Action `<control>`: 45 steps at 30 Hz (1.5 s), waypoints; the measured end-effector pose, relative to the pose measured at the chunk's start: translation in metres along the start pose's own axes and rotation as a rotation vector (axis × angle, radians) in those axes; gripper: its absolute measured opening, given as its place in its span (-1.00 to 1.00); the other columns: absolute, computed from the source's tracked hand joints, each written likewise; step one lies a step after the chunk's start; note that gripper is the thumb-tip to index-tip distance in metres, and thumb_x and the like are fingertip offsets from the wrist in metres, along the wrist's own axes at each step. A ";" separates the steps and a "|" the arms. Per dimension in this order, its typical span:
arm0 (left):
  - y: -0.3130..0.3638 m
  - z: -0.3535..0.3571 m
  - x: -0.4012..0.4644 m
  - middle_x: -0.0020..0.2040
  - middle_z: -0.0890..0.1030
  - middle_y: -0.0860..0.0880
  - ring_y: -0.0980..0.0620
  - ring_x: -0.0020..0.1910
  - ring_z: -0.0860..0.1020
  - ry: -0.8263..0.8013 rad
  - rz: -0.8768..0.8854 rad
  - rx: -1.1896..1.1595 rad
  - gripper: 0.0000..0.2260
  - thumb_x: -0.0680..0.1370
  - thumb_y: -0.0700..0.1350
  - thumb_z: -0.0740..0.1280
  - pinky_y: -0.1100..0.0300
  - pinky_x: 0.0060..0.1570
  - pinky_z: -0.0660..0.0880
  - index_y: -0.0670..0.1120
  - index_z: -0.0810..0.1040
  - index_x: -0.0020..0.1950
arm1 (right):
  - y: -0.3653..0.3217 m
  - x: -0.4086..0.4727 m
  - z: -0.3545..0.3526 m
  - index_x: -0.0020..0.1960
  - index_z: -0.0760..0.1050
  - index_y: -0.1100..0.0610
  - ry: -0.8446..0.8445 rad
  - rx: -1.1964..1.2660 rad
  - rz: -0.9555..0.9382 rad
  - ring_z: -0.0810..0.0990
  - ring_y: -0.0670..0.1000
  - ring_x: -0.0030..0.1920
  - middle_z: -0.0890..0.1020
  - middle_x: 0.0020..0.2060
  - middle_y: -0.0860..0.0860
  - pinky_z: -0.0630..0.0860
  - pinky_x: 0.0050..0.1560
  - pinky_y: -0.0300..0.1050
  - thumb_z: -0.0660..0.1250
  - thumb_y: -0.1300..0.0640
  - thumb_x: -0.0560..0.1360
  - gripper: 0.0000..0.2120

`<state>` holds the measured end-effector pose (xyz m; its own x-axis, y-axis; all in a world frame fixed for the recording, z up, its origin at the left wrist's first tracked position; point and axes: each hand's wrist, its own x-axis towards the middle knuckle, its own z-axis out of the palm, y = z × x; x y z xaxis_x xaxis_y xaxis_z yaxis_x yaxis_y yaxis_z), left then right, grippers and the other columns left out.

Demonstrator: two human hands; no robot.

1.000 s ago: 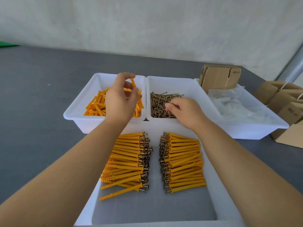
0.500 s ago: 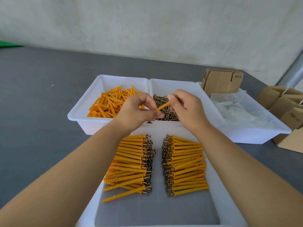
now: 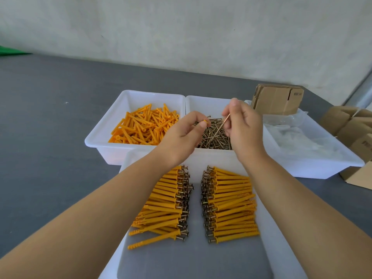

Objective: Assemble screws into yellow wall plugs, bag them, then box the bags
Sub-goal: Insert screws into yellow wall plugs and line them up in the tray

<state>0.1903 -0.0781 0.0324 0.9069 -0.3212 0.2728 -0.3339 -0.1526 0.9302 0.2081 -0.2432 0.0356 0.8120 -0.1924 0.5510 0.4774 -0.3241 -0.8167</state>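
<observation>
My left hand (image 3: 182,135) pinches a yellow wall plug (image 3: 205,123), only its end showing past the fingers. My right hand (image 3: 242,127) pinches a brass screw (image 3: 223,122) that slants down toward the plug. Both hands hover over the white bin of loose screws (image 3: 213,135). To its left stands a white bin of loose yellow plugs (image 3: 145,125). Nearest me, a white tray (image 3: 193,258) holds two rows of assembled plugs, the left row (image 3: 167,204) and the right row (image 3: 231,204), with screw heads facing the middle.
A white bin with clear plastic bags (image 3: 302,137) sits at the right. Flat cardboard boxes (image 3: 278,98) stand behind it, and more cardboard boxes (image 3: 354,127) lie at the far right. The grey table (image 3: 50,117) stretches to the left, up to a pale wall.
My left hand took a plug from the plug bin and carried it over the screw bin. My right hand lifted a screw; the two hands met, then drew slightly apart.
</observation>
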 end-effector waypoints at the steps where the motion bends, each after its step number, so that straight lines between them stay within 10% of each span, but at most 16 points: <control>1: 0.000 0.001 -0.001 -0.36 0.32 -0.10 0.15 -0.53 0.24 -0.029 -0.011 0.005 -0.82 0.71 -0.15 0.11 0.34 -0.55 0.22 -0.17 0.47 0.12 | 0.002 0.001 -0.002 -0.26 0.48 0.03 0.029 0.055 0.043 0.38 -0.03 -0.44 0.45 -0.47 -0.06 0.34 -0.34 -0.13 0.11 -0.01 0.69 -0.62; 17: -0.003 0.011 -0.006 -0.29 0.42 -0.11 0.04 -0.44 0.33 -0.120 -0.101 -0.069 -0.82 0.69 -0.22 0.15 0.20 -0.48 0.36 -0.29 0.49 0.08 | 0.002 0.002 -0.002 -0.34 0.50 -0.09 -0.035 0.171 0.091 0.43 -0.01 -0.45 0.52 -0.46 -0.03 0.40 -0.39 -0.14 0.12 -0.08 0.65 -0.59; 26: 0.001 0.010 -0.005 -0.21 0.45 -0.12 0.01 -0.21 0.42 -0.005 -0.022 -0.065 -0.85 0.63 -0.16 0.31 0.16 -0.18 0.46 -0.23 0.59 0.02 | -0.002 0.003 -0.004 0.01 0.72 -0.02 -0.206 0.154 0.223 0.40 -0.03 -0.33 0.53 -0.22 0.02 0.36 -0.28 -0.10 -0.01 -0.20 0.57 -0.46; 31: 0.011 0.012 -0.014 -0.26 0.61 -0.06 0.02 -0.26 0.56 -0.321 0.004 -0.138 -0.92 0.52 -0.38 0.40 0.15 -0.15 0.53 -0.26 0.56 -0.04 | 0.011 0.005 -0.014 -0.04 0.68 0.00 -0.062 0.125 0.327 0.40 -0.07 -0.37 0.54 -0.20 -0.01 0.34 -0.32 -0.15 0.02 -0.16 0.66 -0.51; 45: 0.009 0.058 -0.039 -0.06 0.53 0.03 0.04 -0.06 0.49 -0.867 0.274 0.881 -0.88 0.46 -0.09 0.49 0.13 -0.08 0.46 -0.07 0.61 -0.08 | 0.021 0.008 -0.021 -0.04 0.67 0.02 -0.064 0.058 0.377 0.41 -0.10 -0.38 0.58 -0.15 0.00 0.39 -0.31 -0.18 0.13 -0.05 0.65 -0.64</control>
<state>0.1368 -0.1213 0.0160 0.4269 -0.8948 -0.1305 -0.8433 -0.4460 0.2999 0.2174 -0.2715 0.0262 0.9526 -0.2291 0.2003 0.1584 -0.1887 -0.9692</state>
